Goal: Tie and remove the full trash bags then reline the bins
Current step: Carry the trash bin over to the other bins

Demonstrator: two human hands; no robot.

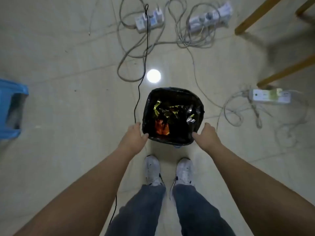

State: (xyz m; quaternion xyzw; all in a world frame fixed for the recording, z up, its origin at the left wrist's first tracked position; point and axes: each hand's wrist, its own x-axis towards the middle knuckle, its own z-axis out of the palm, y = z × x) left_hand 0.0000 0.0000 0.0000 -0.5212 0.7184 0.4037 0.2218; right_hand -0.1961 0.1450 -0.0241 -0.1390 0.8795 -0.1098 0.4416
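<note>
Standing over a small bin (177,147) on the floor (68,65), just ahead of two white shoes (152,171). Looking down into the black trash bag (172,92) lining it, with shiny yellow, orange and silver wrappers (162,128) lying inside. Seeing a label on the power strip (270,97) off to the right of the bin, too blurry for reading.

Reaching down with the left hand (134,135) to the near left corner of the bag's rim, touching it with the thumb and bending the fingers down the outside. Reaching with the right hand (205,135) to the near right corner, touching the rim with the thumb too, fingers curling a little. Not being able to tell whether either hand is pinching the bag or only touching it.

Facing two more power strips (149,19) and tangled grey cables (192,40) on the far floor, and a thin black cable (144,57) running down close by the left hand.
</note>
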